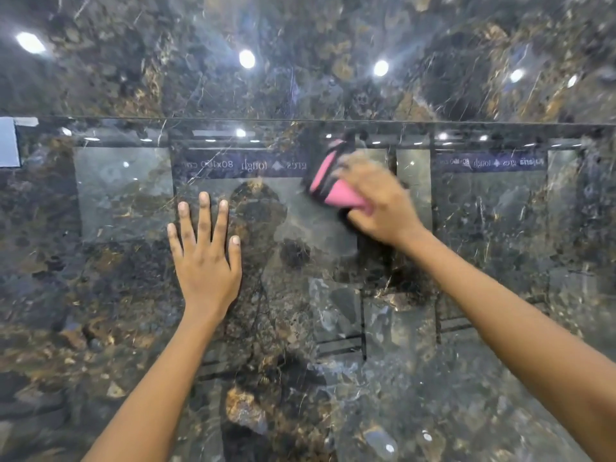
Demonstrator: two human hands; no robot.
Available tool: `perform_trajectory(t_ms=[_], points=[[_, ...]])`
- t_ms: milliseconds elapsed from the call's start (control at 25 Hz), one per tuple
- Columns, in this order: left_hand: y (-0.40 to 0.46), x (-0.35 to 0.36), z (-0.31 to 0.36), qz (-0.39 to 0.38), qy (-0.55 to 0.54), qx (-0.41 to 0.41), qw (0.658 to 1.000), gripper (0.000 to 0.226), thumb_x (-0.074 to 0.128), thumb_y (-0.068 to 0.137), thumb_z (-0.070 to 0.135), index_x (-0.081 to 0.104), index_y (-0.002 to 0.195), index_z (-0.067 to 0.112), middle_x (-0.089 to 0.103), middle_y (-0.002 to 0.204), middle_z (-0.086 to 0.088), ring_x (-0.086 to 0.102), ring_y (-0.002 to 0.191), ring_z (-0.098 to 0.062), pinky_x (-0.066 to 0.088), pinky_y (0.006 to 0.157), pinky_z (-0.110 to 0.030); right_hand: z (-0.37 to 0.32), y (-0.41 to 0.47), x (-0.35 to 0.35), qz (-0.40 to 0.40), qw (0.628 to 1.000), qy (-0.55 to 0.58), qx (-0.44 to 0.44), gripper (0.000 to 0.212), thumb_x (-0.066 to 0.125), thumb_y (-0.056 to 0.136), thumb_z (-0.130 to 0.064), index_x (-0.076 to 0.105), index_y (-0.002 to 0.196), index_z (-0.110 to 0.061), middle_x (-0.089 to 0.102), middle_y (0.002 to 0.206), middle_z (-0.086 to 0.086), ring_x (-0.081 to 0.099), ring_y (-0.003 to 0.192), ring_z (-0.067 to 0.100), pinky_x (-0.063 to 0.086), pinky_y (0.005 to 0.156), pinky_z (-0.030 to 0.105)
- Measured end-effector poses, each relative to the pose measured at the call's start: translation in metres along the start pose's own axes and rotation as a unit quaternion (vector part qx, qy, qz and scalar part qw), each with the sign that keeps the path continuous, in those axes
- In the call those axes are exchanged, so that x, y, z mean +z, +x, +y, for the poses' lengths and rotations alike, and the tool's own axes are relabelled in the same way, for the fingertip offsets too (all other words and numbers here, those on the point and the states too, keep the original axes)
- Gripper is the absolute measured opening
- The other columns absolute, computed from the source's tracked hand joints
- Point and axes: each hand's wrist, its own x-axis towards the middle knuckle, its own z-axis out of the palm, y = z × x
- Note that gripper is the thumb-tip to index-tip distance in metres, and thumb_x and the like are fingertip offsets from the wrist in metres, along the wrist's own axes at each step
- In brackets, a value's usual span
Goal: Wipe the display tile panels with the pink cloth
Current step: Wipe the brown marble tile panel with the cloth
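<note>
Right hand [376, 198] and pink cloth [336, 188] are smeared by blur (finger positions unreadable); both forearms are cut off at frame bottom.

Pink cloth [340, 191]; dark marbled tile panel [100, 311] with gold-brown veining.

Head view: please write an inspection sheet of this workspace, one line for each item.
Surface: glossy dark marbled tile panel, with a seam to the upper panel.
Job's things: crumpled pink cloth, pressed on the lower panel below the seam.
Clutter: pale grey taped label at the left edge.
Hands: left hand flat on the panel, fingers spread; right hand grips the cloth, blurred.
Cables: nothing seen.
Surroundings: only reflections, ceiling lights and a mirrored printed banner.
</note>
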Motion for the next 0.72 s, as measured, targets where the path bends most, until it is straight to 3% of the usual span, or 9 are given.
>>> perform_trajectory(t_ms=[80,160,200,280,360,440,560,640,720], points=[[-0.001,-0.001,0.001,-0.005,0.004,-0.011,1.000,0.056,0.026,0.103,0.037,0.021,0.156,0.021,0.011,0.164,-0.005,0.003,0.151,-0.031,0.000,0.121,-0.049,0.028,-0.010,-0.018,0.117,0.949,-0.010,0.292,0.063,0.047,0.080,-0.017,0.044,0.143,-0.013,0.042,0.149,0.008,0.031,0.141,0.025,0.030,0.114,0.054],[-0.001,-0.001,0.004,-0.009,0.005,-0.019,1.000,0.056,0.026,0.103,0.037,0.020,0.157,0.021,0.010,0.164,-0.005,0.002,0.151,-0.032,-0.001,0.121,-0.049,0.011,-0.038,-0.008,0.135,0.932,-0.001,0.337,0.066,0.045,0.081,-0.014,0.038,0.147,-0.012,0.035,0.153,0.007,0.025,0.144,0.027,0.027,0.115,0.056],[0.000,0.000,0.005,-0.014,0.002,-0.018,1.000,0.056,0.025,0.103,0.037,0.019,0.157,0.021,0.010,0.164,-0.006,0.003,0.151,-0.032,-0.001,0.120,-0.049,-0.012,-0.061,0.003,0.095,0.958,0.019,0.272,0.067,0.045,0.080,-0.011,0.037,0.147,-0.013,0.036,0.153,0.008,0.029,0.142,0.029,0.032,0.112,0.056],[0.006,-0.002,0.005,-0.021,0.000,-0.013,1.000,0.056,0.025,0.104,0.036,0.019,0.157,0.021,0.012,0.164,-0.007,0.004,0.150,-0.034,0.001,0.120,-0.051,-0.067,-0.125,0.023,-0.065,0.998,0.020,-0.001,0.067,0.049,0.080,-0.012,0.036,0.145,-0.017,0.039,0.150,0.010,0.040,0.134,0.029,0.042,0.105,0.051],[0.004,-0.006,0.006,-0.026,-0.004,-0.026,0.999,0.055,0.026,0.104,0.035,0.020,0.157,0.021,0.013,0.164,-0.007,0.005,0.150,-0.034,0.002,0.120,-0.053,-0.096,-0.174,0.025,-0.220,0.934,-0.026,-0.280,0.067,0.052,0.083,-0.021,0.031,0.147,-0.021,0.031,0.154,0.006,0.028,0.143,0.025,0.029,0.116,0.044],[-0.015,-0.008,0.016,-0.024,-0.033,-0.050,0.998,0.054,0.030,0.103,0.034,0.025,0.155,0.020,0.015,0.164,-0.005,0.006,0.151,-0.032,-0.001,0.119,-0.054,-0.077,-0.173,0.020,-0.227,0.921,-0.019,-0.315,0.065,0.052,0.083,-0.022,0.033,0.145,-0.022,0.030,0.154,0.002,0.021,0.146,0.020,0.025,0.118,0.041],[-0.077,-0.003,0.050,-0.043,-0.066,-0.061,0.995,0.053,0.035,0.100,0.034,0.035,0.152,0.021,0.020,0.163,-0.002,0.009,0.151,-0.030,-0.005,0.118,-0.052,-0.020,-0.126,0.002,-0.042,0.999,-0.012,0.009,0.064,0.052,0.078,-0.013,0.038,0.141,-0.018,0.041,0.148,0.008,0.033,0.140,0.028,0.036,0.110,0.049],[-0.128,0.005,0.066,-0.065,-0.064,-0.070,0.993,0.055,0.035,0.100,0.036,0.030,0.153,0.023,0.014,0.163,-0.002,0.005,0.151,-0.029,-0.003,0.119,-0.052,-0.001,-0.109,-0.008,0.094,0.954,-0.007,0.284,0.069,0.053,0.078,-0.009,0.036,0.145,-0.017,0.037,0.152,0.009,0.027,0.143,0.028,0.029,0.111,0.059],[-0.171,0.016,0.067,-0.084,-0.037,-0.054,0.994,0.056,0.026,0.103,0.040,0.016,0.156,0.026,0.003,0.165,0.001,-0.001,0.151,-0.027,-0.002,0.119,-0.052,-0.023,-0.133,0.007,0.132,0.916,0.007,0.378,0.073,0.054,0.079,-0.006,0.033,0.148,-0.015,0.033,0.154,0.010,0.021,0.146,0.026,0.027,0.112,0.057]])
